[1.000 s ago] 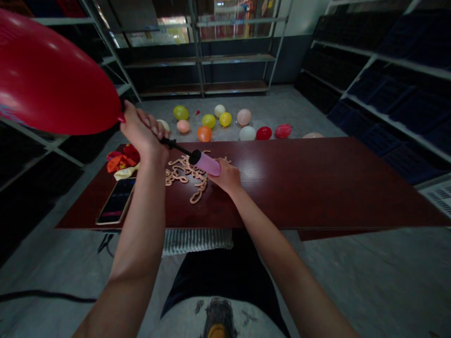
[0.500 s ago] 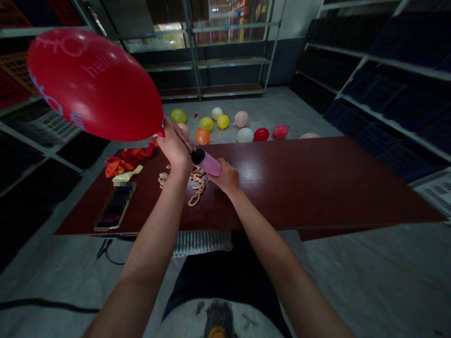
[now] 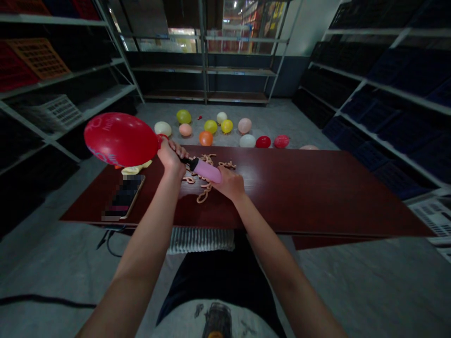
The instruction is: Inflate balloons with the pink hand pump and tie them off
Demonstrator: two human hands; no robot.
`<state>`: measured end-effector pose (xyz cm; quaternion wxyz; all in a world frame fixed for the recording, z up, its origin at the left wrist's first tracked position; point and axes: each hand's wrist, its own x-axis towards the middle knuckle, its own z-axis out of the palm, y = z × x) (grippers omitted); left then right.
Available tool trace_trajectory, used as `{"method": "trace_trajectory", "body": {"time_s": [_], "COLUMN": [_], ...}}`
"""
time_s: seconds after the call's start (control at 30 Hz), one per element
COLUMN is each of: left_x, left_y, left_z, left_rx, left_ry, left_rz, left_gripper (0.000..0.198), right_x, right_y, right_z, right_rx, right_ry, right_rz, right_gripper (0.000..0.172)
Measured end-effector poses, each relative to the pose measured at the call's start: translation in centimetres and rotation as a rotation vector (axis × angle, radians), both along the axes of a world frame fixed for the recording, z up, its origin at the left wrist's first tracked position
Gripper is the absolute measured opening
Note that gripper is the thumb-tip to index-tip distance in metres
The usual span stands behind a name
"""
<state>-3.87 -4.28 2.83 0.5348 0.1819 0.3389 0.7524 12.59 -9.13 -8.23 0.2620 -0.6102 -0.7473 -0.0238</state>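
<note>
My left hand (image 3: pixel 171 152) is closed around the neck of an inflated red balloon (image 3: pixel 121 139) with printed writing, which sticks out to the left above the table. Running into that same hand is the black front end of a pink hand pump (image 3: pixel 207 171); the fingers hide where balloon and pump meet. My right hand (image 3: pixel 230 183) grips the pump's pink body at its other end. Several pale, curly balloon strips (image 3: pixel 203 195) lie on the table under the pump.
The dark red table (image 3: pixel 299 192) carries a phone (image 3: pixel 125 197) and a limp cream balloon (image 3: pixel 136 167) at its left. Several inflated balloons, among them an orange balloon (image 3: pixel 206 138), lie on the floor beyond. Shelves with crates (image 3: pixel 38 58) stand on both sides.
The red balloon looks clearly smaller and sits lower and further right. The pump has shifted slightly down, with both hands still on it. The view has tilted a little.
</note>
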Motion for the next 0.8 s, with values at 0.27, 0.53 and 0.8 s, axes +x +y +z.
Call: {"method": "trace_trajectory", "body": {"time_s": [0.27,0.53,0.8], "left_x": [-2.8,-4.2,-2.7], "left_y": [0.4,-1.4,-4.3], "left_z": [-1.0,0.1,2.6], "left_rx": [-0.119,-0.046,0.097], "left_ry": [-0.127,-0.189,-0.109], "left_rz": [-0.071,-0.025,0.008], "left_gripper": [0.043,0.044,0.049], "right_x": [1.7,8.4,9.2], "right_y": [-3.8,-5.7,-6.4], "right_z": [1.5,1.0,-0.7], "right_rx": [-0.101,-0.037,0.099], "right_ry": [-0.140,-0.349,-0.255], "right_rz": [0.017,-0.051,-0.074], "right_gripper": [0.044,0.037,0.041]}}
